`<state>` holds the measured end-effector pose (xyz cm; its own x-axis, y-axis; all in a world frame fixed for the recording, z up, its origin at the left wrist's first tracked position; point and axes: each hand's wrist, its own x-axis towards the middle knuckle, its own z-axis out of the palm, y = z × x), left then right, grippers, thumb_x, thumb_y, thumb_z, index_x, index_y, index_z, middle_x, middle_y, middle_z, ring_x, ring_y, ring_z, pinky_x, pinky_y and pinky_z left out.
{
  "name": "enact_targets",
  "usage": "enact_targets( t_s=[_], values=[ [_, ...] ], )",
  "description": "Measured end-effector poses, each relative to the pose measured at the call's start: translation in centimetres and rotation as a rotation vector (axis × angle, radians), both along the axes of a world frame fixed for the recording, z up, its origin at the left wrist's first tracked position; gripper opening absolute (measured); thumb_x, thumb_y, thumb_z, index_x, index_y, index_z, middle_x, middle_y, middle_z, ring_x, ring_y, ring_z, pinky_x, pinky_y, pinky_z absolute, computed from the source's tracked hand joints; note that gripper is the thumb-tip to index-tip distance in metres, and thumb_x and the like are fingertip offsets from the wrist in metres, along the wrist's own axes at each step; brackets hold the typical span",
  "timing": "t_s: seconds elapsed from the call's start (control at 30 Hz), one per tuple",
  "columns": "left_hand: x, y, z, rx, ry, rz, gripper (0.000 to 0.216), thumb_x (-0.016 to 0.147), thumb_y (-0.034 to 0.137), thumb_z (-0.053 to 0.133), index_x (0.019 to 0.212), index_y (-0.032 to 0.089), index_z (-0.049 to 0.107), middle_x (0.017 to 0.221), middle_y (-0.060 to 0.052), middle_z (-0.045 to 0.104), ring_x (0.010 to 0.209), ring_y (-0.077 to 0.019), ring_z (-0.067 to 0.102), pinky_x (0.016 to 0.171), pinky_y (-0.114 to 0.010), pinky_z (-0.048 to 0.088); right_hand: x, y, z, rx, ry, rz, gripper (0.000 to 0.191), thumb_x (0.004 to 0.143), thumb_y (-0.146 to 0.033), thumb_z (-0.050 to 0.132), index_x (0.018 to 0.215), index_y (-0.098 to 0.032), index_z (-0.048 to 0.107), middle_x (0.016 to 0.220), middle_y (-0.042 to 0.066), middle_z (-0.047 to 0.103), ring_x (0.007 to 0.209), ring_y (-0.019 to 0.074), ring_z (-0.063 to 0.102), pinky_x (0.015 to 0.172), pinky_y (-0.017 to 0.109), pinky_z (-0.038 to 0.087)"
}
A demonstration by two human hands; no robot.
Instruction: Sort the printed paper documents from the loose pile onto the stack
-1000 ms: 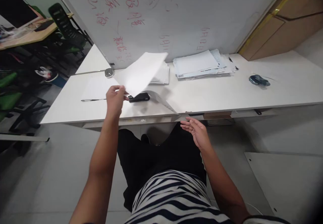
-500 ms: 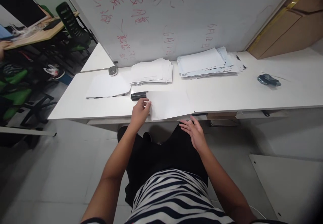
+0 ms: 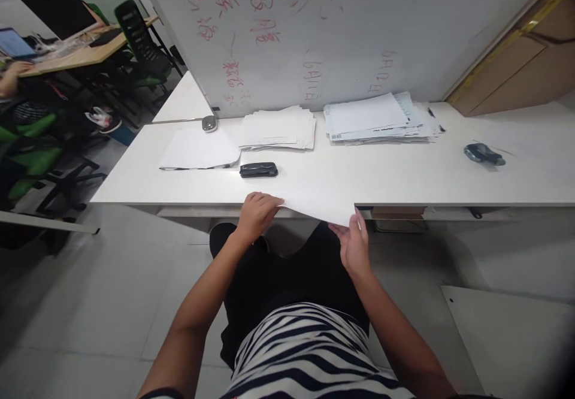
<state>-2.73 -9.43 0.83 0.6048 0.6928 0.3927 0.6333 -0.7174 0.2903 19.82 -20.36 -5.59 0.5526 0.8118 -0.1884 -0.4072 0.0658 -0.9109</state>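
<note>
White paper spans the gap between my hands at the table's front edge, its near side hanging past the edge. My left hand pinches its left end, fingers on top. At the right corner my right hand grips the paper, thumb above and fingers partly beneath. Whether it is one sheet or more I cannot tell. Just beyond the paper a black stapler lies on the white table, apart from both hands.
Two paper stacks, a left one and a right one, lie against the whiteboard. More sheets and a small grey-topped device are at left. A dark object and cardboard boxes are at right. Another person's hand rests on a far desk.
The paper has come toward me, off the stapler's right end, which now shows whole. My right hand has closed on the paper's right corner; before, its fingers were spread below it.
</note>
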Motion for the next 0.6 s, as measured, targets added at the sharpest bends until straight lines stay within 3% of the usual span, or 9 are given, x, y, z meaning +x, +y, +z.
enact_targets(
  t_s=[0.13,0.2,0.27,0.37,0.43,0.5,0.6],
  values=[
    [-0.2,-1.7,4.4,-0.198,-0.29,-0.081,0.017,0.088,0.032,0.056,0.097,0.027,0.069,0.09,-0.001,0.073,0.089,-0.0152,0.063,0.085,-0.033,0.047,1.4,-2.3,-1.1,0.216,-0.464,-0.137,0.08,0.078,-0.073,0.046,0.143,-0.03,0.03,0.149,0.012,0.033,0.133,0.0315,0.038,0.104,0.053,0.034],
    [-0.4,-2.2,6.1,-0.301,-0.443,-0.021,0.016,0.086,0.034,0.059,0.092,0.026,0.071,0.087,0.0,0.073,0.086,-0.0151,0.064,0.082,-0.031,0.049,2.4,-2.8,-0.8,0.31,-0.62,-0.086,0.093,0.07,-0.08,0.049,0.145,-0.03,0.026,0.154,0.011,0.024,0.138,0.0346,0.028,0.108,0.055,0.027],
    [-0.3,-2.1,6.9,-0.41,-0.602,0.094,0.019,0.083,0.039,0.061,0.086,0.023,0.071,0.085,-0.001,0.072,0.081,-0.0152,0.064,0.075,-0.03,0.05,3.0,-2.8,0.1,0.267,-0.657,0.006,0.1,0.065,-0.073,0.063,0.146,-0.029,0.024,0.154,0.011,0.023,0.139,0.0345,0.025,0.109,0.052,0.027],
    [0.6,-1.0,6.3,-0.578,-0.722,0.197,0.028,0.081,0.047,0.06,0.084,0.02,0.068,0.079,-0.001,0.069,0.072,-0.0138,0.062,0.065,-0.027,0.05,2.7,-1.9,1.7,0.052,-0.444,0.198,0.092,0.068,-0.051,0.074,0.144,-0.026,0.029,0.137,0.013,0.05,0.122,0.029,0.05,0.098,0.044,0.042],
    [1.3,0.4,5.2,-0.619,-0.677,0.215,0.032,0.084,0.049,0.055,0.087,0.02,0.067,0.079,-0.002,0.068,0.069,-0.0135,0.06,0.062,-0.027,0.048,2.1,-1.1,2.1,-0.077,-0.227,0.283,0.073,0.071,-0.048,0.073,0.133,-0.022,0.046,0.11,0.01,0.067,0.098,0.0247,0.063,0.084,0.038,0.05],
    [1.6,2.2,4.0,-0.524,-0.554,0.256,0.032,0.087,0.048,0.05,0.09,0.021,0.066,0.086,-0.003,0.069,0.075,-0.0155,0.061,0.067,-0.03,0.048,1.8,-0.5,2.0,-0.158,-0.064,0.301,0.056,0.069,-0.047,0.074,0.116,-0.02,0.06,0.092,0.006,0.071,0.082,0.0212,0.065,0.073,0.033,0.052],
    [1.3,4.8,2.5,-0.228,-0.339,0.315,0.027,0.089,0.04,0.049,0.096,0.022,0.066,0.099,-0.004,0.07,0.094,-0.0208,0.06,0.083,-0.035,0.045,1.7,-0.3,1.3,-0.199,0.029,0.256,0.047,0.066,-0.044,0.077,0.105,-0.02,0.064,0.085,0.003,0.071,0.067,0.0153,0.061,0.056,0.025,0.048]
  ],
)
